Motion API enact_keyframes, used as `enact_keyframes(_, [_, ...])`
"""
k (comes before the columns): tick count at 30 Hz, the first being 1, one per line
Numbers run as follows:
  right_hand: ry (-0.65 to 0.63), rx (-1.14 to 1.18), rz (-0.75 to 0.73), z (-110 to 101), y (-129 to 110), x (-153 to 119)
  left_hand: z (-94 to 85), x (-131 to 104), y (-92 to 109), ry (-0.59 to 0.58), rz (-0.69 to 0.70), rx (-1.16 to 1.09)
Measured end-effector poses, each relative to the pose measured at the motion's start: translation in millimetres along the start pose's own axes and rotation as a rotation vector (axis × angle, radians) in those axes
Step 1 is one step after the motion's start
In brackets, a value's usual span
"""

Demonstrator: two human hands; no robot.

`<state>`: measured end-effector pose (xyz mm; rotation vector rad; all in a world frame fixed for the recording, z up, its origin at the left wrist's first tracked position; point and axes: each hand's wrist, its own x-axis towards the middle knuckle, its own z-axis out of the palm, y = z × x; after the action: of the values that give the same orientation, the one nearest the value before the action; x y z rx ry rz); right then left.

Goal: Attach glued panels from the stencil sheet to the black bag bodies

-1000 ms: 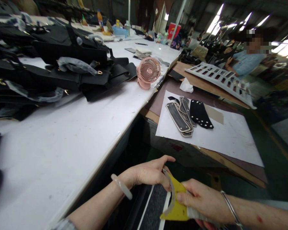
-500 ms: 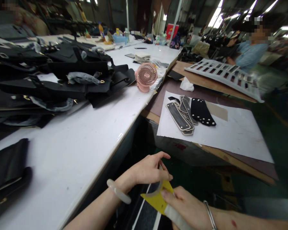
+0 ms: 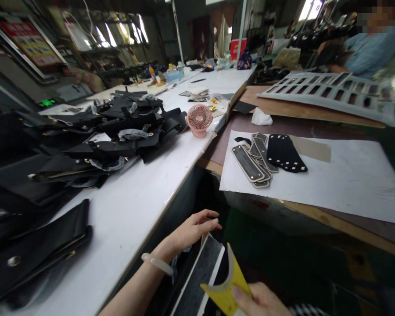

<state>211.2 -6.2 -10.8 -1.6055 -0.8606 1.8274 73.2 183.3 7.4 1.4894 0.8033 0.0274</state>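
My right hand (image 3: pixel 261 303), at the bottom edge, grips a yellow scraper-like piece (image 3: pixel 227 292) with a concave curved grey edge. Its thumb lies flat on the yellow face. Just left of it is a dark strip with white edges (image 3: pixel 199 274), slanting up from the bottom of the view. Over the strip's upper end is my left hand (image 3: pixel 195 226), a pale bangle on its wrist. The left thumb and fingertips come close together in a pinch; a small whitish spot shows there, too small to name.
Black bags (image 3: pixel 118 140) with wrapped handles are heaped on the white table (image 3: pixel 145 197) at left. A pink fan (image 3: pixel 199 120) stands by its edge. On the right bench, dark metal-studded straps (image 3: pixel 250 162) and a black studded piece (image 3: pixel 285 153) lie on white paper (image 3: pixel 349 184). A co-worker (image 3: pixel 375 48) is at far right.
The yellow piece and my right hand have moved down and right, away from my left hand. My left fingers have drawn closer together. More of the dark strip shows. The camera view has turned left.
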Motion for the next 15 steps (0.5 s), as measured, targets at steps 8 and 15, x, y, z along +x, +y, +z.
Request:
enact_keyframes(8, [0.354,0.033,-0.175,-18.9,-14.6,38.9,7.9,-48.4,-26.6,0.078,-0.056,-0.216])
enact_keyframes(15, [0.386,0.008,-0.285,-3.9,2.6,65.5,17.2,-46.9,-34.4,0.124,0.026,-0.173])
